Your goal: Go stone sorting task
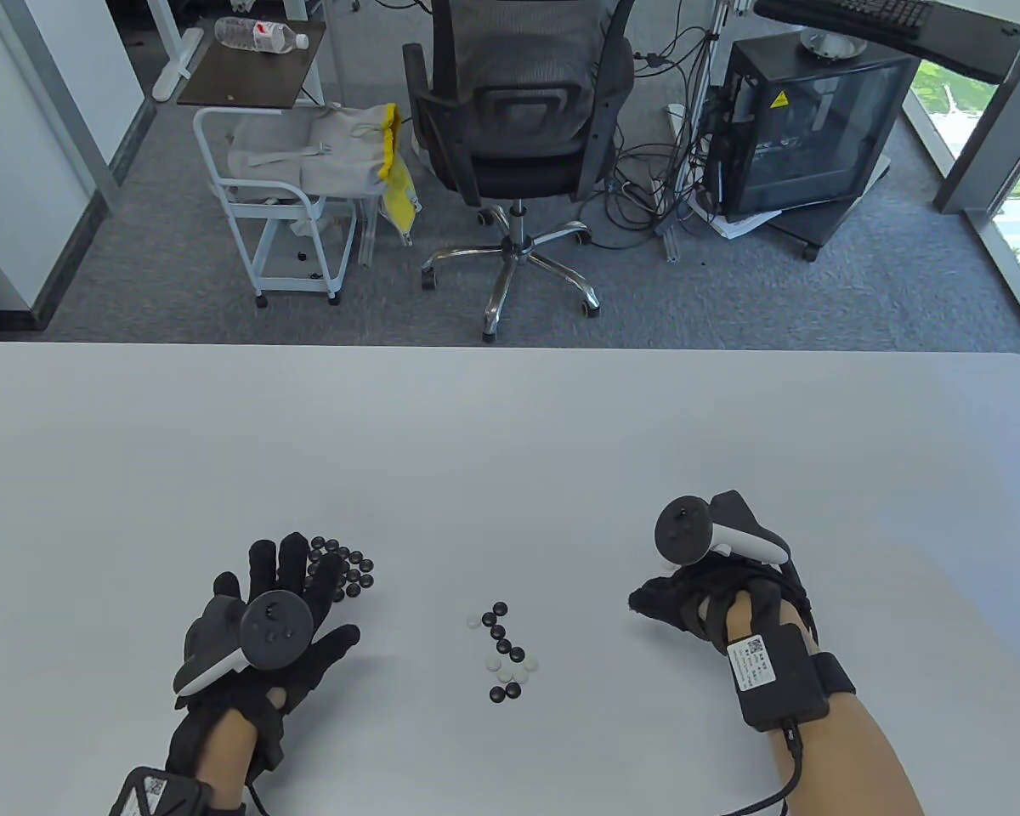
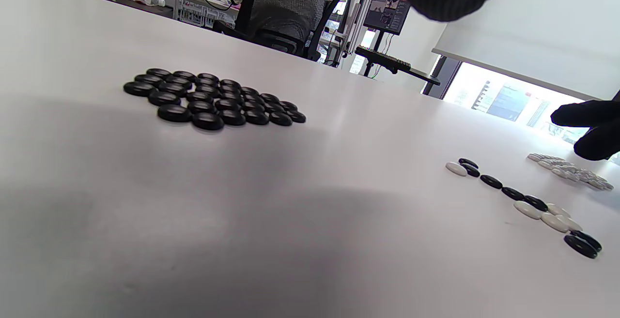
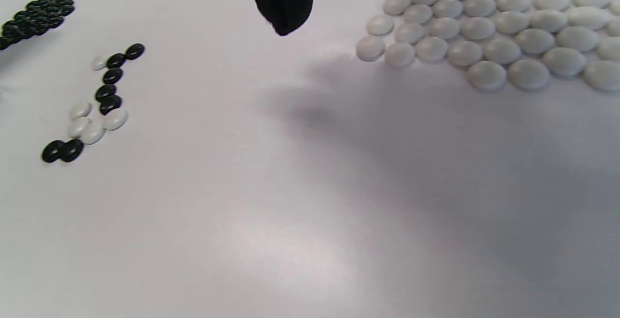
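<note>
Sorting is nearing its end: mixed stones (image 1: 503,650) are lying mid-desk (image 1: 510,442) between the black pile (image 2: 208,98) and white pile (image 3: 489,32). Left hand (image 1: 263,629) is resting spread; right hand (image 1: 705,595) is hovering curled (contents indiscernible). Next, pinching one remaining stone.

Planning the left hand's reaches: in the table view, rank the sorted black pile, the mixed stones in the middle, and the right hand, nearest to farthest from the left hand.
1. sorted black pile, at the left hand's fingertips.
2. mixed stones, table centre.
3. right hand, far right.
</note>
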`<state>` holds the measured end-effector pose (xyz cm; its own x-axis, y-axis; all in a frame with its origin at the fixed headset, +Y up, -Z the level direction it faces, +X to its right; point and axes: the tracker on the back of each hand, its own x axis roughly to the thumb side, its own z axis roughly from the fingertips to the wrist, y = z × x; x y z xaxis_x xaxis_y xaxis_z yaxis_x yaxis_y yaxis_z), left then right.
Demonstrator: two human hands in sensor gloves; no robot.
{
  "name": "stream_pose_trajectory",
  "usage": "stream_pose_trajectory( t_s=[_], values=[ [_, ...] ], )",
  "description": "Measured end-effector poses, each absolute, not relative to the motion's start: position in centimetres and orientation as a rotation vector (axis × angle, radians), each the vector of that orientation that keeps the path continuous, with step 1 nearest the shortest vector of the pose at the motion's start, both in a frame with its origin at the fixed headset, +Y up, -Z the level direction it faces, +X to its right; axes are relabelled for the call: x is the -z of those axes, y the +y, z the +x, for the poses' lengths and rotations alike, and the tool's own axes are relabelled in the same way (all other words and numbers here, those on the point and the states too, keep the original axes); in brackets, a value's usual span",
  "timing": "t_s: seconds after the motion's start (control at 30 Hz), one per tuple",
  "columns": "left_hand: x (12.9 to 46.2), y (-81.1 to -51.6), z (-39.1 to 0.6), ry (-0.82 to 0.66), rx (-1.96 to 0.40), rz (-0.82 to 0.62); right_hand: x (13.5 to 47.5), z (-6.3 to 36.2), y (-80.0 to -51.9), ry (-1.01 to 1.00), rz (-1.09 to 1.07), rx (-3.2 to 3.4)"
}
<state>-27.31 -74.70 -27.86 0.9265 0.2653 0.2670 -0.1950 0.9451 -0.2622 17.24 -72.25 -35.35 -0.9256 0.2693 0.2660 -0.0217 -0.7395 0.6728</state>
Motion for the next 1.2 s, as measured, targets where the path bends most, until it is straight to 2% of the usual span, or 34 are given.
stream_pose_trajectory(
  t_s=[0.17, 0.37, 0.8, 1.0, 1.2],
  values=[
    [27.8, -74.7, -27.2, -0.306, -0.232, -0.235, 34.0, 13.4, -71.9, 1.094, 0.726, -2.717],
    [27.8, -74.7, -27.2, -0.309, -0.231, -0.232, 32.5, 9.1, -73.0, 1.165, 0.915, -2.666],
    [27.7, -74.6, -27.3, -0.313, -0.239, -0.223, 32.5, 5.4, -76.2, 1.259, 0.992, -2.591],
    [27.7, -74.6, -27.4, -0.313, -0.243, -0.220, 33.8, 7.8, -75.9, 1.270, 0.879, -2.640],
    [27.7, -74.6, -27.5, -0.313, -0.245, -0.217, 35.4, 14.8, -75.4, 1.265, 0.553, -2.744]
  ],
)
